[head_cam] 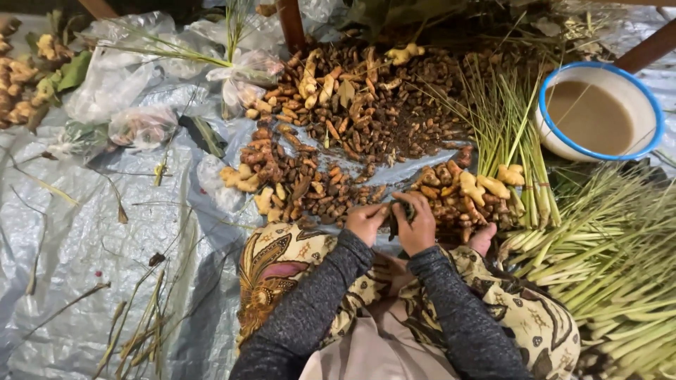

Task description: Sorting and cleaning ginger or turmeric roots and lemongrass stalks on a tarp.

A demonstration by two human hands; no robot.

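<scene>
My left hand and my right hand meet just above my knees, both closed around one small dark root piece held between them. Right in front of them lies a spread of brown and orange turmeric roots on a grey tarp. A smaller heap of pale yellow and brown roots sits just right of my right hand. My arms wear dark grey sleeves, and a patterned cloth covers my lap.
Bundles of lemongrass stalks lie at the right, with more upright stalks beside the roots. A white bowl with a blue rim holds brownish water at the upper right. Clear plastic bags and ginger roots lie at the upper left.
</scene>
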